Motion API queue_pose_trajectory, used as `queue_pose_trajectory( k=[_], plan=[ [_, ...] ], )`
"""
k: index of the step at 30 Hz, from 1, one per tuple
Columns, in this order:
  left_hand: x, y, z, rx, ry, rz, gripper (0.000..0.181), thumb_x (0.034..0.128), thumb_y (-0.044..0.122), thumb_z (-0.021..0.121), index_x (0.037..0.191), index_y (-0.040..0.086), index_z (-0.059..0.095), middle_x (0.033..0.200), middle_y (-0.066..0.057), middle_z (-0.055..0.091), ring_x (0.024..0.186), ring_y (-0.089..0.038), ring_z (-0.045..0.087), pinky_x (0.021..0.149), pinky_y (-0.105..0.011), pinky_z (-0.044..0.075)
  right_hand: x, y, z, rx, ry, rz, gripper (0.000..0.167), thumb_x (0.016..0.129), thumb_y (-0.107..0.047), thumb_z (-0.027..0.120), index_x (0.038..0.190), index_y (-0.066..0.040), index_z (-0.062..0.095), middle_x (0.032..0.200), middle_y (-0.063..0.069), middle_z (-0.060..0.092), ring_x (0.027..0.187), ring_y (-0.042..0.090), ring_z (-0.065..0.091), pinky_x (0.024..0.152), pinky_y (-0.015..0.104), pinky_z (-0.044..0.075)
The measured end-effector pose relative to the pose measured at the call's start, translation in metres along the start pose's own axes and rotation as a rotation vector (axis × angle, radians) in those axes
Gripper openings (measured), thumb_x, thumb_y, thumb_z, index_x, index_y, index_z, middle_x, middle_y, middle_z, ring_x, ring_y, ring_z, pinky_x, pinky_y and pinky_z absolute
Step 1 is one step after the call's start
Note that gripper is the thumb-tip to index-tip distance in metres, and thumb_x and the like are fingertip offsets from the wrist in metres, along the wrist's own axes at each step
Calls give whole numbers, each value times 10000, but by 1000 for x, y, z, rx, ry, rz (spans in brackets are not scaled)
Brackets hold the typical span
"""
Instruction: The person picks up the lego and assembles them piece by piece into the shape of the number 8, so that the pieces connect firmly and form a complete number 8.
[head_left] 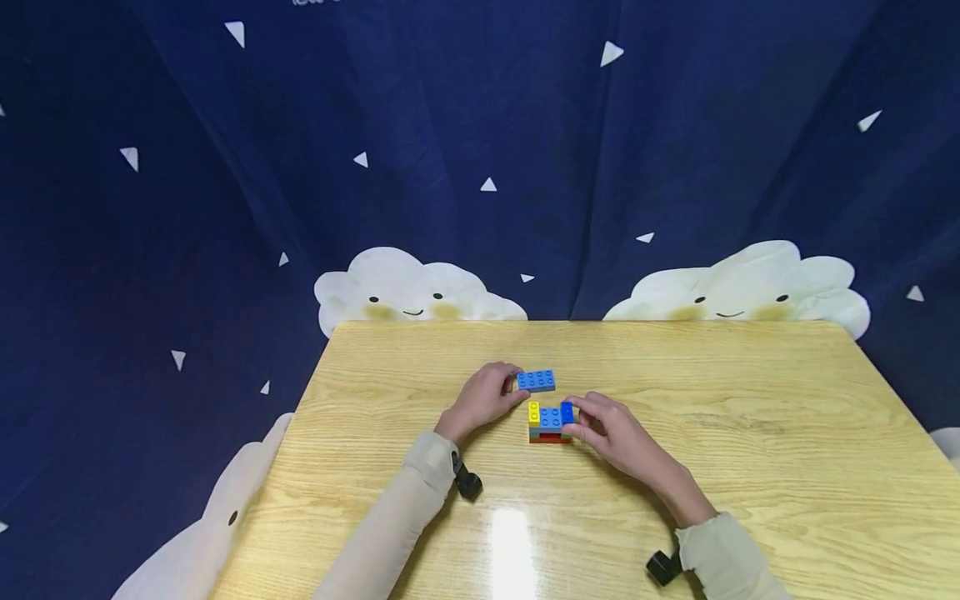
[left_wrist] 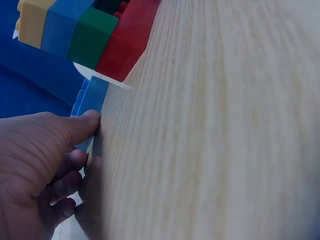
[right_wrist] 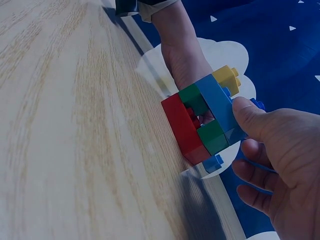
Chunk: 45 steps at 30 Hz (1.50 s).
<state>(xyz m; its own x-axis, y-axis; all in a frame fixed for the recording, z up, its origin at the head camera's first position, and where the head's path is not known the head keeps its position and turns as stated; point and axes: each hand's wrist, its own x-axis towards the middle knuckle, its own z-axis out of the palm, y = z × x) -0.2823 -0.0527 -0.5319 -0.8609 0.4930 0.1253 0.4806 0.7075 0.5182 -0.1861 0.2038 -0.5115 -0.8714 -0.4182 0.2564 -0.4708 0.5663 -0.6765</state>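
A small toy-brick stack stands on the table: a red brick (right_wrist: 184,129) at the bottom, green bricks (right_wrist: 212,137) over it, then a blue brick (head_left: 551,417). On top, a yellow brick (head_left: 534,414) sits at the left end and a dark blue brick (head_left: 567,413) at the right. My right hand (head_left: 617,433) pinches that dark blue brick between thumb and fingers; its thumb hides much of it in the right wrist view. Behind the stack, a loose blue eight-stud brick (head_left: 537,382) lies flat, its left end pinched by my left hand (head_left: 484,398).
The wooden table (head_left: 712,400) reaches back to a dark blue curtain (head_left: 480,100) with white triangles and clouds. A black wrist camera (head_left: 468,483) hangs at my left cuff, and another black wrist camera (head_left: 663,567) at the right.
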Motion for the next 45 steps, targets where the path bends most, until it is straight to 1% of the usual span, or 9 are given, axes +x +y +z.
queue_pose_trajectory(
  k=[7, 14, 19, 26, 31, 37, 45],
  plan=[
    [-4, 2, 0, -14, -11, -16, 301, 980, 336, 752, 1187, 119, 718, 816, 28, 547, 759, -124, 493, 661, -266, 378, 0, -1, -1, 1, -4, 8, 411, 963, -264, 762, 1298, -34, 700, 837, -95, 502, 750, 65, 483, 661, 250, 428],
    [-9, 5, -3, -26, -24, -24, 311, 980, 343, 752, 1192, 120, 717, 830, 13, 557, 744, -120, 489, 647, -261, 368, 0, 0, -1, 4, 0, -2, 423, 960, -255, 767, 1299, -12, 698, 833, -96, 500, 739, 61, 476, 658, 249, 425],
    [-12, 3, -3, -62, -25, -35, 319, 977, 329, 758, 1205, 111, 713, 846, 10, 568, 740, -108, 491, 648, -253, 373, 0, 0, 0, 3, -1, -4, 419, 958, -252, 771, 1294, -12, 698, 827, -102, 498, 733, 54, 472, 661, 243, 423],
    [-15, 0, -2, -109, -12, -43, 303, 977, 331, 759, 1189, 121, 707, 876, -5, 583, 764, -102, 499, 667, -250, 387, 0, 0, 0, -3, -2, 1, 440, 963, -259, 765, 1315, -6, 690, 827, -102, 498, 734, 55, 473, 669, 246, 422],
    [-18, 3, -5, -143, 0, -44, 290, 976, 319, 761, 1183, 124, 706, 884, -23, 589, 771, -109, 499, 671, -255, 386, 0, 2, 0, 2, -2, -5, 425, 966, -258, 761, 1304, -10, 693, 826, -99, 499, 734, 58, 474, 660, 246, 425],
    [-22, 6, -9, -168, 11, -30, 277, 985, 292, 753, 1190, 112, 703, 876, -49, 586, 759, -120, 493, 659, -254, 376, 0, 3, 1, 4, -1, -5, 430, 968, -265, 758, 1308, -11, 689, 828, -102, 503, 737, 56, 478, 665, 249, 432],
    [-26, 6, -12, -182, 35, -16, 310, 991, 324, 743, 1204, 104, 693, 886, -39, 563, 784, -126, 501, 668, -247, 379, 0, 2, 1, -3, 1, -5, 467, 968, -283, 756, 1331, 0, 680, 832, -108, 507, 744, 52, 482, 671, 243, 435]
  ],
)
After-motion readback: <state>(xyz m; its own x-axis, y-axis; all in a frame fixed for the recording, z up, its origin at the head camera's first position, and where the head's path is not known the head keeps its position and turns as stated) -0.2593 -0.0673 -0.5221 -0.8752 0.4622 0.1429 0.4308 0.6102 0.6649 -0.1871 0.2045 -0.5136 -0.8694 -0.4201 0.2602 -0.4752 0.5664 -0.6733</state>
